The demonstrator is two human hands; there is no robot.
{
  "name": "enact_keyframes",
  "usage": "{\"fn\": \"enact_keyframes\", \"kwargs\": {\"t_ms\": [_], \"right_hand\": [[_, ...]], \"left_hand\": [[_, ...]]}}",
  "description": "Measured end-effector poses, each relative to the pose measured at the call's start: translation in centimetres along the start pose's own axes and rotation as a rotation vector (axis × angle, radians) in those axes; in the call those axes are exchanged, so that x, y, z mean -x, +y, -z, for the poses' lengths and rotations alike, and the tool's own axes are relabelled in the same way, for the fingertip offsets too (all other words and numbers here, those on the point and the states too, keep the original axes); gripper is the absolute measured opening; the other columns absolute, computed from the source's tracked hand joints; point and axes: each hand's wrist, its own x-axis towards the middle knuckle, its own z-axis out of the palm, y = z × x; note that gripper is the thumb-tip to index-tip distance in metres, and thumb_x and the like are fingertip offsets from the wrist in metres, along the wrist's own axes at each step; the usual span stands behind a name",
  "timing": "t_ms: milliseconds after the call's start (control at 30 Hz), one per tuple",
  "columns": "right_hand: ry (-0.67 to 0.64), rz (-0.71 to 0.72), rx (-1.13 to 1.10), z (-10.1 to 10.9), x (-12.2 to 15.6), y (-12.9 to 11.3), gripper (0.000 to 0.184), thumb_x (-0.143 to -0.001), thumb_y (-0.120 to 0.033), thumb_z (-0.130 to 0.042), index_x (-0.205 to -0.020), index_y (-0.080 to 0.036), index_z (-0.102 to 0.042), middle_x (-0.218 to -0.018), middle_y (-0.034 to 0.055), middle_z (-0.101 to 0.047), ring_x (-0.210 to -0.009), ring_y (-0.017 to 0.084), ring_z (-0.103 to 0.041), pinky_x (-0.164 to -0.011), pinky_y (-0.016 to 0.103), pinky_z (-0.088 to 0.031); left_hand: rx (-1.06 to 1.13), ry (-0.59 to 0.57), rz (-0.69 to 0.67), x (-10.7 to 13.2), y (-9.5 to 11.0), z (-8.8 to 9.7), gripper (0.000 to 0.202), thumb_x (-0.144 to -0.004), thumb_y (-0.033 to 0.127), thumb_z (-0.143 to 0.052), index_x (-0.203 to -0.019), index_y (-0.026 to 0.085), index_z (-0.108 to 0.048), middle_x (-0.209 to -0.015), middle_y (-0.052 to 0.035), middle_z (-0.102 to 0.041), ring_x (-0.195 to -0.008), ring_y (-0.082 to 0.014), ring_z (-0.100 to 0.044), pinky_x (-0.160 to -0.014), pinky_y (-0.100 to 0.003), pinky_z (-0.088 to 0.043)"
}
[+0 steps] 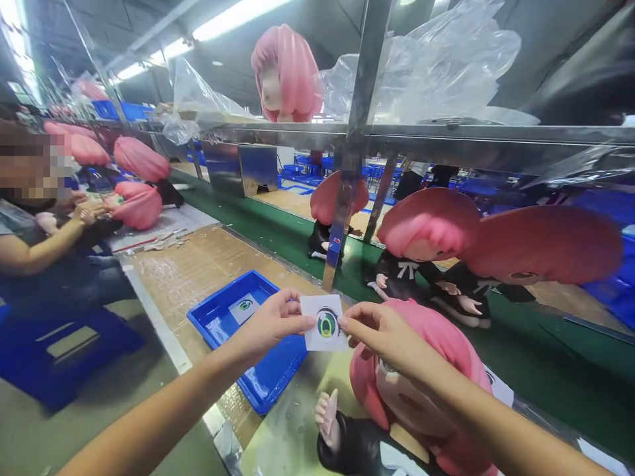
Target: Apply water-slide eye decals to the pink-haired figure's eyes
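Note:
Between my two hands is a small white square eye decal (325, 324) printed with a green eye. My left hand (278, 317) pinches its left edge between thumb and fingers. On the opposite edge, my right hand (370, 324) grips it near the printed lashes. Beneath my right arm lies a pink-haired figure (421, 330) in black clothes, its face partly hidden by the arm. A blue tray (272, 370) holding shallow water sits below my left hand, with another eye decal (244, 307) in it.
Several finished-looking pink-haired figures (429, 225) rest on the green conveyor belt (238, 208) beyond the table. A metal shelf (297, 132) above carries a pink head (288, 73) and plastic bags (441, 66). At left, a co-worker (44, 244) handles another figure. Blue stool (64, 357) stands nearby.

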Motion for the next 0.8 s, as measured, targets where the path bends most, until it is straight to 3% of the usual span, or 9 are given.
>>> {"fn": "enact_keyframes", "kwargs": {"t_ms": [233,400,500,567,633,700,800], "right_hand": [[0.05,-0.033,-0.056,-0.5,-0.5,0.4,0.051,-0.079,-0.065,-0.07,-0.087,-0.015,-0.064,-0.072,0.0001,-0.059,-0.063,0.01,-0.054,-0.056,0.021,-0.046],[0.136,-0.054,-0.098,-0.5,0.4,0.4,0.05,-0.075,-0.064,-0.073,-0.085,-0.015,-0.066,-0.072,0.0004,-0.061,-0.061,0.01,-0.053,-0.056,0.021,-0.043],[0.264,-0.06,-0.118,1.7,2.5,0.1,0.049,-0.073,-0.064,-0.077,-0.079,-0.016,-0.067,-0.07,0.0011,-0.061,-0.059,0.01,-0.053,-0.055,0.022,-0.042],[0.417,-0.069,-0.14,4.2,5.2,0.4,0.049,-0.072,-0.065,-0.079,-0.084,-0.018,-0.07,-0.077,0.0034,-0.065,-0.063,0.012,-0.056,-0.058,0.024,-0.045],[0.604,-0.093,-0.16,6.4,8.5,1.2,0.05,-0.073,-0.066,-0.079,-0.092,-0.02,-0.071,-0.084,0.0051,-0.067,-0.068,0.014,-0.059,-0.061,0.026,-0.048],[0.733,-0.162,-0.165,7.4,11.8,2.5,0.051,-0.074,-0.068,-0.078,-0.093,-0.021,-0.071,-0.078,0.0055,-0.066,-0.068,0.016,-0.059,-0.061,0.027,-0.048],[0.735,-0.312,-0.166,6.6,14.8,4.9,0.055,-0.071,-0.068,-0.081,-0.087,-0.017,-0.071,-0.069,0.0066,-0.063,-0.061,0.016,-0.056,-0.056,0.028,-0.046]], "left_hand": [[0.027,-0.066,0.026,-1.5,-0.7,0.5,0.054,-0.063,0.035,-0.092,-0.095,0.018,-0.052,-0.099,-0.0087,-0.076,-0.09,-0.0217,-0.072,-0.078,-0.031,-0.054],[-0.028,-0.107,0.03,-2.3,-1.2,-0.3,0.054,-0.067,0.043,-0.089,-0.097,0.018,-0.051,-0.095,-0.0071,-0.073,-0.089,-0.0221,-0.071,-0.078,-0.033,-0.054],[-0.097,-0.079,-0.042,-3.0,-1.7,-0.6,0.048,-0.074,0.046,-0.084,-0.099,0.019,-0.054,-0.098,-0.0031,-0.069,-0.095,-0.0188,-0.067,-0.085,-0.031,-0.052],[-0.142,-0.053,-0.104,-3.6,-2.3,-0.5,0.041,-0.079,0.044,-0.081,-0.1,0.02,-0.055,-0.098,-0.0005,-0.065,-0.097,-0.0161,-0.064,-0.089,-0.028,-0.049],[-0.316,-0.061,-0.235,-4.3,-2.9,-0.4,0.03,-0.086,0.039,-0.075,-0.102,0.021,-0.058,-0.099,-0.0003,-0.065,-0.096,-0.0153,-0.062,-0.09,-0.028,-0.047],[-0.586,-0.117,-0.477,-5.2,-3.5,-0.4,0.017,-0.093,0.033,-0.068,-0.104,0.022,-0.06,-0.099,-0.0018,-0.065,-0.094,-0.0159,-0.062,-0.088,-0.029,-0.048],[-0.863,-0.256,-0.945,-6.8,-3.8,-1.6,0.014,-0.097,0.021,-0.06,-0.111,0.02,-0.06,-0.106,-0.0068,-0.066,-0.101,-0.0203,-0.063,-0.09,-0.035,-0.05]]}}
